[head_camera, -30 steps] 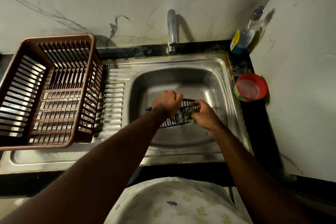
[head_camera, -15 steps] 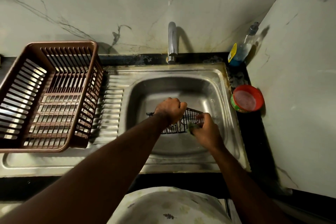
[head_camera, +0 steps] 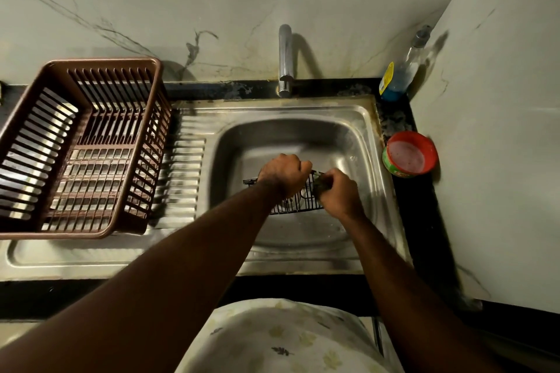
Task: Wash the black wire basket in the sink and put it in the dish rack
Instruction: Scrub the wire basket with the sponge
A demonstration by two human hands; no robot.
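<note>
The black wire basket point(head_camera: 298, 201) is held tilted over the bowl of the steel sink point(head_camera: 360, 142). My left hand point(head_camera: 283, 174) grips its upper rim with curled fingers and hides much of it. My right hand point(head_camera: 338, 194) grips a dark green scrub pad point(head_camera: 319, 183) and presses it against the basket's right end. The brown plastic dish rack point(head_camera: 100, 142) stands on the drainboard to the left, with nothing in it.
A chrome tap point(head_camera: 285, 60) rises behind the sink; no water shows. A bottle of blue dish liquid point(head_camera: 397, 79) stands in the back right corner. A red tub of soap point(head_camera: 409, 154) sits on the black counter right of the sink. Marble walls close the back and right.
My right hand with the scrub pad has moved from the basket's lower right edge up to its top right end. My left hand keeps its grip on the rim.
</note>
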